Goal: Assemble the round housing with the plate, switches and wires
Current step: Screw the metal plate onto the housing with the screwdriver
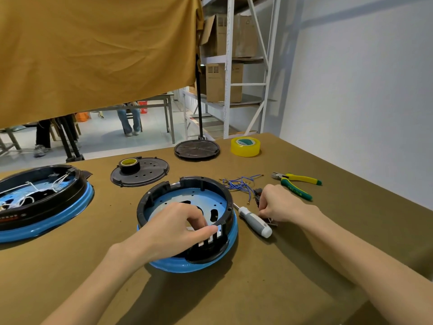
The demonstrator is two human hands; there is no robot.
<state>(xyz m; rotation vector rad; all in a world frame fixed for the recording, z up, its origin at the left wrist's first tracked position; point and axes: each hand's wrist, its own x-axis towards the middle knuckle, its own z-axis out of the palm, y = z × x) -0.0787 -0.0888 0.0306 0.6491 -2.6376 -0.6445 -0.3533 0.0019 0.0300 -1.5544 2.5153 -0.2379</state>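
Round black plastic housing (187, 221) with a blue skirt, open side up, at the near centre of the brown-covered table (281, 277); a pale blue perforated metal plate (178, 195) lies inside it. The left hand (178, 228) reaches over the near rim into the housing, fingers curled and thumb laid along the slotted near wall; whether it pinches anything cannot be told. The right hand (278, 205) lies just right of the housing, fingers curled down onto small black switches (257, 195) on the table; the grip itself is hidden. A tangle of thin blue wires (239, 184) with metal terminals lies just beyond that hand. A grey-and-white handled screwdriver (254, 220) rests between housing and right hand, its tip touching the housing's rim. Farther right, yellow-and-green handled pliers (297, 184) carry raised lettering too blurred to read. Far right, a roll of clear yellowish tape (245, 146); beside it, a round black ribbed cover (196, 149). Left of centre, a black perforated disc (140, 173) bears a small roll of dark tape (129, 164). At the left edge, a second black-and-blue housing (42, 202) holds white wiring.
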